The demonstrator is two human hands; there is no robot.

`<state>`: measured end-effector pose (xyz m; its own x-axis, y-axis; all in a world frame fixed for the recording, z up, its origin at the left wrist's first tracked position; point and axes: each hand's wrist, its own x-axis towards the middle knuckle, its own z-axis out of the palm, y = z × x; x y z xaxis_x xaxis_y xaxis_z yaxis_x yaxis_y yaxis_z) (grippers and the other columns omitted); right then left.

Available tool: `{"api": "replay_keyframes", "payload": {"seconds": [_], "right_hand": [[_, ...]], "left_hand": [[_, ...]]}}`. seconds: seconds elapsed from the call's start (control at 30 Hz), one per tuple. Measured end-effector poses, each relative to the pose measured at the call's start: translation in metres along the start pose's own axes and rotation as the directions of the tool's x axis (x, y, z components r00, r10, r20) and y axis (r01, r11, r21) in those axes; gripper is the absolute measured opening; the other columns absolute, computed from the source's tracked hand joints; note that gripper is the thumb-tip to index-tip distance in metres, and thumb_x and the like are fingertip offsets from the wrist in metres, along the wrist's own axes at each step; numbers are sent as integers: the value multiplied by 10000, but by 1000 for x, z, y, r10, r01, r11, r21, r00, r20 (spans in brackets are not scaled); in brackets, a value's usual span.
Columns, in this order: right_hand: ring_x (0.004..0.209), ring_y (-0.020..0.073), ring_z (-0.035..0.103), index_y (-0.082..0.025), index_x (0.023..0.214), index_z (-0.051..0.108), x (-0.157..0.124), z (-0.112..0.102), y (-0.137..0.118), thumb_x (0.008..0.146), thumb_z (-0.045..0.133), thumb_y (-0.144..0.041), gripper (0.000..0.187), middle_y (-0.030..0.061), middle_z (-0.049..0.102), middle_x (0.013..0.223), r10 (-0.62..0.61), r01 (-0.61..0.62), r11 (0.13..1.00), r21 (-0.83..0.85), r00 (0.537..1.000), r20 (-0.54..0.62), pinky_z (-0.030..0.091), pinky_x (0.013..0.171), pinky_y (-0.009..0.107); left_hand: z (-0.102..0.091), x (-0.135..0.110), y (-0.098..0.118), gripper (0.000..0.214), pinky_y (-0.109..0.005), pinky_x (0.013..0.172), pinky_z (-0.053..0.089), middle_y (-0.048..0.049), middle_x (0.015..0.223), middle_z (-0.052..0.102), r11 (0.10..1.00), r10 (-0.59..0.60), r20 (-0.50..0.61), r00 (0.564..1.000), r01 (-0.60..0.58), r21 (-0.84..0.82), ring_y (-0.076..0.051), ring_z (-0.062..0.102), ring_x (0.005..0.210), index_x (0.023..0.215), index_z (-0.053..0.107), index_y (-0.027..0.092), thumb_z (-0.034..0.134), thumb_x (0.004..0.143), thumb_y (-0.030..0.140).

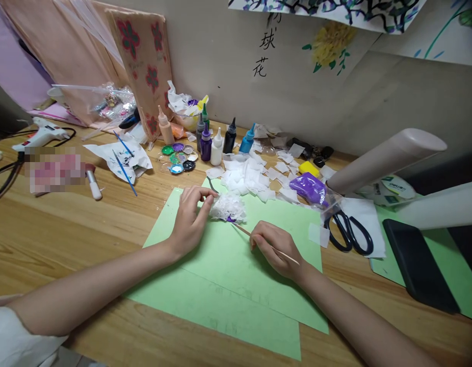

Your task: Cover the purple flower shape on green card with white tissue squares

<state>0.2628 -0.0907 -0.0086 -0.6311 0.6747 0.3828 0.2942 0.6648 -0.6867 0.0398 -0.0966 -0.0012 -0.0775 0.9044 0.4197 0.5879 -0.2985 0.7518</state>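
Note:
A white cluster of crumpled tissue paper sits on the green paper sheets, with a patch of purple clay showing at its near edge. My left hand is closed at its left side, thumb and forefinger pinching the cluster's edge. Just beyond those fingertips a dark strip sticks out. In my right hand is a thin wooden stick, gripped like a pen. Its tip points at the purple clay; whether it touches I cannot tell.
Loose white tissue squares lie behind the sheets. Paint bottles and a palette stand back left. At right are a purple clay bag, black-handled scissors, a phone-like black slab and a paper roll.

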Motion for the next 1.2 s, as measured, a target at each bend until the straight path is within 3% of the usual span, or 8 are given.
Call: {"api": "replay_keyframes", "payload": {"seconds": [0.2,0.33,0.57,0.77,0.87,1.03,1.13,1.2], "right_hand": [[573,127,486,-208,716,490,0,-1,-1,991,328,-276,326,-2,516,624,81,-81,997,-10,996,-31,387,565,255],[586,131,508,-210,719,512,2,-1,0,984,356,-302,321,1,537,639,128,-128,992,13,992,4,399,577,258],[641,120,551,-208,786,569,5,-2,0,963,439,-350,262,-5,598,725,292,-290,949,125,956,4,415,627,244],[694,131,589,-210,835,545,6,-3,-1,962,440,-377,235,-9,627,743,381,-368,896,248,925,-3,432,662,248],[688,134,590,-210,830,541,3,-1,-1,971,409,-367,249,-4,621,739,362,-343,907,246,932,-33,439,668,259],[619,140,539,-219,766,515,-5,1,1,976,338,-289,283,2,562,675,178,-158,978,138,973,-148,426,616,279],[607,148,519,-223,766,508,-3,1,1,969,318,-240,279,6,540,646,39,-32,997,76,995,-91,424,589,277],[607,153,512,-223,775,511,0,0,0,967,326,-236,267,12,543,651,24,-23,999,28,999,-48,425,584,278]], "left_hand": [[-1,-2,4,153,-319,795,389,-21,865,610,991,131,121,984,-131,-7,-178,501,869,902,566,205,439,965,262],[-1,-2,5,142,-315,782,399,-24,846,637,971,237,203,950,-228,-69,-170,524,848,899,588,192,465,956,235],[4,-3,5,152,-286,732,410,-27,816,672,910,397,484,780,-403,-96,-156,537,786,883,632,180,506,938,245],[10,0,2,151,-291,706,387,-24,819,676,877,382,395,835,-463,130,-167,521,792,889,626,176,507,938,254],[11,7,0,162,-292,696,384,-25,814,671,825,432,375,821,-527,205,-170,514,791,895,623,172,493,945,254],[10,13,-4,179,-293,692,386,-25,826,675,801,444,371,816,-546,243,-169,507,784,901,620,175,472,956,258],[11,13,-5,183,-293,695,391,-26,829,673,813,429,370,824,-531,240,-168,504,783,891,620,174,469,957,253],[12,13,-5,194,-294,703,395,-28,828,671,823,412,372,832,-515,240,-168,505,788,883,621,176,462,960,255]]}}
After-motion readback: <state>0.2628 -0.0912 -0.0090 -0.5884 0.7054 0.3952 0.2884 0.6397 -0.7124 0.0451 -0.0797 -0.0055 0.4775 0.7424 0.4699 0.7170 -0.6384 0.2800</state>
